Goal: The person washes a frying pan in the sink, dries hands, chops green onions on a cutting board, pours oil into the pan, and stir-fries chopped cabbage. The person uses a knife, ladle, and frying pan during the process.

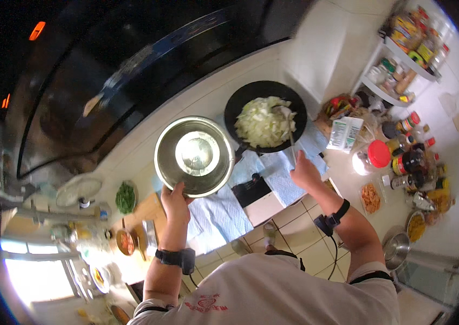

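My left hand (175, 202) grips the near rim of a metal bowl (190, 183), whose shiny inside holds no visible food. Just right of the bowl is a black wok (231, 111) with a heap of chopped pale green and white vegetable pieces (264, 122) in it. My right hand (305, 171) is closed around the handle of a metal spoon or ladle (292, 140). Its head lies among the pieces at the right side of the wok and is partly hidden. Light blue paper sheets (217, 215) cover the surface below the bowl and wok.
To the right stand a red-lidded jar (378, 153), several sauce bottles (406, 163), a tray of orange-coloured food (370, 198) and a metal bowl (396, 248). Leafy greens (125, 198) and a wooden cutting board (152, 207) are at left. A dark range hood (152, 65) hangs above.
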The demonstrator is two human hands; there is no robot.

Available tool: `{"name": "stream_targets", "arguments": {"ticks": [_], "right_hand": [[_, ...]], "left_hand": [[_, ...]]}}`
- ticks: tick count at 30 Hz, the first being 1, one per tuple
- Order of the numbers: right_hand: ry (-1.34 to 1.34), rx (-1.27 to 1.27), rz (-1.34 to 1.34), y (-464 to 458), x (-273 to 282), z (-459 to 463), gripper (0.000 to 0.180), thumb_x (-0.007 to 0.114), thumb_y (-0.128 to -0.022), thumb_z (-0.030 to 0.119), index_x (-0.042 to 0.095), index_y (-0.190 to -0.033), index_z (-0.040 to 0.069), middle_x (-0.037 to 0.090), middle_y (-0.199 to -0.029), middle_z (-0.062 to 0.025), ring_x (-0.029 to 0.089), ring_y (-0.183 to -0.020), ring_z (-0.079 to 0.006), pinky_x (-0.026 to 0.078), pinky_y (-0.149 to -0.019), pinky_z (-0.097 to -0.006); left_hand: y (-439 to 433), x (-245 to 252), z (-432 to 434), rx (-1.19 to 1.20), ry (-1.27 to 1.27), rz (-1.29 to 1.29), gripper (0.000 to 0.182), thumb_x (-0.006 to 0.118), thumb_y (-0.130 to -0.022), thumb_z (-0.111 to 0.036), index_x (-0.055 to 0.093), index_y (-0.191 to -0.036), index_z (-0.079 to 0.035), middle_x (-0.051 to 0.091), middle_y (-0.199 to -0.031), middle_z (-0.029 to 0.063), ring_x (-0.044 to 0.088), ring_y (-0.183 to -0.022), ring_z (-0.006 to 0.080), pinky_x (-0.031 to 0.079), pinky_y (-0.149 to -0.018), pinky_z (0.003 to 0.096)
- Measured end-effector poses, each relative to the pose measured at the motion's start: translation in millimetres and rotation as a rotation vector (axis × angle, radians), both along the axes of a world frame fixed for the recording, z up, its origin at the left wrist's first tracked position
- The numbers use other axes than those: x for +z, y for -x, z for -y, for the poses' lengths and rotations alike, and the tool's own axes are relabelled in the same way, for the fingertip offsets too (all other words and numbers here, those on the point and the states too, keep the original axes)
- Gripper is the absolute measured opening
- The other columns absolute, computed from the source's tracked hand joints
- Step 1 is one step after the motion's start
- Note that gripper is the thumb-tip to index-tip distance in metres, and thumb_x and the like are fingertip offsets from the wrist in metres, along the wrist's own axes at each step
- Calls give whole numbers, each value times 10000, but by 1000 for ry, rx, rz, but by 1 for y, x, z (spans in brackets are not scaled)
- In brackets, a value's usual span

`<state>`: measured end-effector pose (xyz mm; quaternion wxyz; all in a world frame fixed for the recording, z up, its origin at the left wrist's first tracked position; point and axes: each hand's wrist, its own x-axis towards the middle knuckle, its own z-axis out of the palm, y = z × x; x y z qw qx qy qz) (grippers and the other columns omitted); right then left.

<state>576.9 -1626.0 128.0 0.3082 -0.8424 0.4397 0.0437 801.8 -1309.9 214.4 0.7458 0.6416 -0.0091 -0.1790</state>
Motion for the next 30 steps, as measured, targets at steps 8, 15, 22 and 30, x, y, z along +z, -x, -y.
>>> {"name": "stream_targets", "arguments": {"ticks": [8, 15, 22, 30], "right_hand": [[299, 15, 212, -40, -45, 53, 343, 593, -894, 210, 596, -1094, -68, 641, -1051, -304, 619, -988, -471, 488, -848, -548], [223, 142, 120, -10, -12, 92, 269, 567, -924, 182, 650, -1026, -52, 661, -941, -269, 638, -906, -427, 475, -813, -515], [72, 195, 129, 50, 51, 7, 275, 575, -889, 187, 662, -940, -69, 692, -824, -235, 673, -770, -318, 501, -707, -466], [354, 192, -63, -30, 36, -30, 302, 594, -881, 250, 704, -856, -30, 677, -876, -285, 660, -885, -463, 519, -778, -527]], "left_hand": [[69, -49, -201, 433, -166, -284, 132, 551, -953, -74, 574, -1076, -31, 671, -868, 82, 674, -631, 178, 614, -483, 311], [122, -109, -332, 724, -211, -510, 174, 527, -941, -74, 575, -1091, 0, 647, -854, 84, 661, -642, 191, 618, -512, 332], [120, -164, -387, 651, -97, -552, 143, 584, -893, -101, 614, -983, 6, 638, -855, 100, 636, -664, 219, 560, -530, 340], [83, -222, -416, 697, -96, -548, 270, 572, -976, -205, 591, -1178, -27, 679, -1080, 94, 690, -882, 240, 601, -621, 348]]}}
